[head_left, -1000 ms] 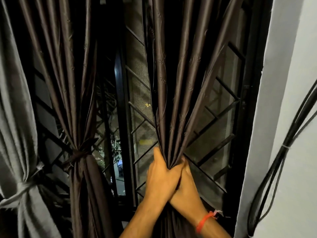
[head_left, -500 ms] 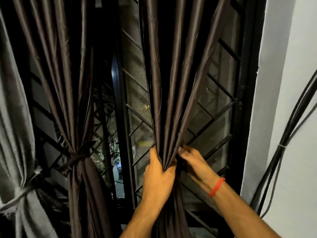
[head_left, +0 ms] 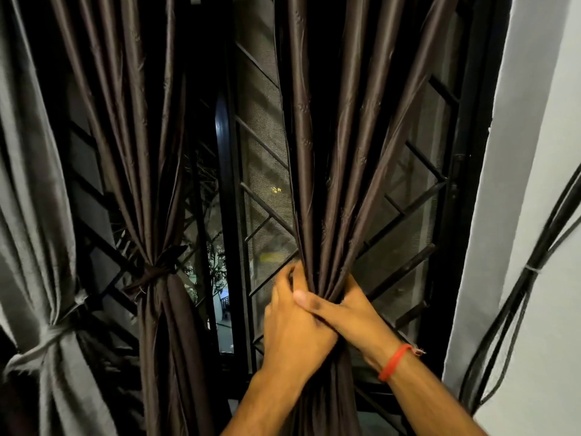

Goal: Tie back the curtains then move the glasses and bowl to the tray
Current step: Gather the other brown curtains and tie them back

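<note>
Lower centre, the left hand (head_left: 294, 328) and right hand (head_left: 352, 313) overlap, both gripping the gathered brown curtain (head_left: 327, 184). No tie shows here (the tied curtain (head_left: 154, 272) at left has one), so loosening either grip would probably let the pleats spread.

view: single head-worn wide-angle camera | facing: forward, tilted slightly down, at a barred window (head_left: 418, 196) | range: close, gathered brown curtain (head_left: 327, 184) fills centre frame, forearms enter from bottom edge | edges: grey curtain (head_left: 28, 184) at left, white wall (head_left: 540, 152) at right | shared view: one camera only
</note>
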